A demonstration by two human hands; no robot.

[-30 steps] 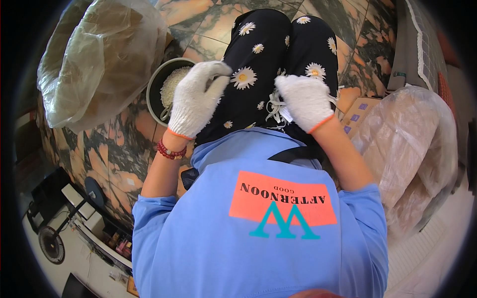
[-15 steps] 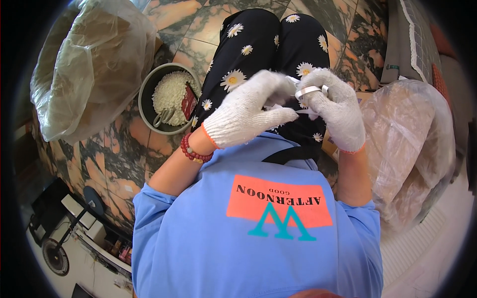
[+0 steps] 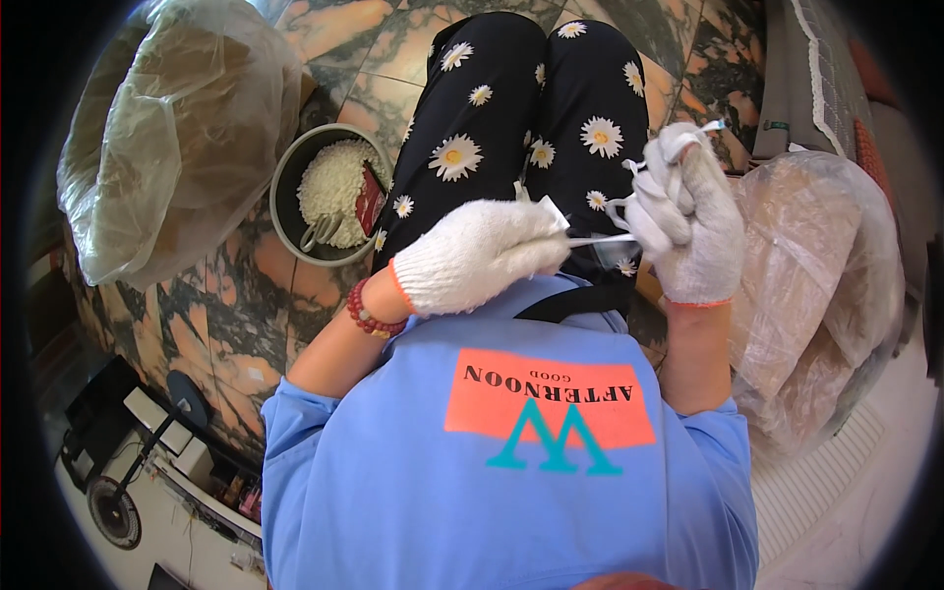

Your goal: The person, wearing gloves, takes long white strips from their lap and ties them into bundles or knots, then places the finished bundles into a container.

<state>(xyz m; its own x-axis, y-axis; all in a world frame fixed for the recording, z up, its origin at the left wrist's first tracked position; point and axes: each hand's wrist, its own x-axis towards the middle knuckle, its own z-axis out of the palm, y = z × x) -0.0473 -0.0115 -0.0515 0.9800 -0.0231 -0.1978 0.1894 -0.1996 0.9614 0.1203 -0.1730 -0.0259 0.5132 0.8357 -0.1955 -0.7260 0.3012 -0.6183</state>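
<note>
Both of my hands wear white knitted gloves with orange cuffs. My left hand [image 3: 492, 251] is above my lap, its fingers pinched on one end of a narrow white cord [image 3: 602, 239]. A small flat white piece [image 3: 555, 213] sticks up beside those fingertips. Farther right, my right hand [image 3: 688, 216] is raised and curled around the rest of the cord. Loops of it show at the fingers, and a blue-tipped end [image 3: 716, 126] pokes out above the hand. The stretch between the hands is pulled straight.
Left of my knees, a grey-green bucket [image 3: 278, 202] holds many small white pieces, a red packet [image 3: 370, 202] and a metal looped tool [image 3: 320, 233]. Large clear plastic bags stand at left [image 3: 187, 128] and right [image 3: 796, 265]. A grey sofa [image 3: 836, 88] is at far right.
My hands have moved apart: the left came back toward me and closed, the right rose and turned. The white cord, earlier looped at the right fingers, now spans between them.
</note>
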